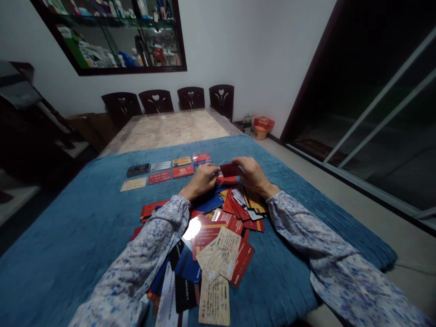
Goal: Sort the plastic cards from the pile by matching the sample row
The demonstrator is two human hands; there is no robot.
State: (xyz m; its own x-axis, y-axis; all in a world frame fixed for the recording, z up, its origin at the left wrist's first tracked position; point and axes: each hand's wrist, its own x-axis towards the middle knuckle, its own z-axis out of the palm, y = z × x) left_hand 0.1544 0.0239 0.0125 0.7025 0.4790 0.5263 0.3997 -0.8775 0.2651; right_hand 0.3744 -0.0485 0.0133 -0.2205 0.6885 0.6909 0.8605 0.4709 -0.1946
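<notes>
My left hand [201, 180] and my right hand [252, 175] meet over the far end of a heap of cards [211, 245] and together pinch one dark red card [229, 170] by its two ends, just above the heap. The heap holds several red, blue, black and beige cards, spread loosely on a blue cloth [85, 227]. Beyond my hands, several cards lie in two neat rows [166, 171], face up. Both forearms wear floral sleeves.
The blue cloth covers the near part of a long marble-topped table [170, 129]. Several dark chairs [156, 101] stand at its far end. A glass cabinet [116, 34] hangs on the wall. A red tub [263, 125] sits on the floor to the right, near a sliding glass door [381, 118].
</notes>
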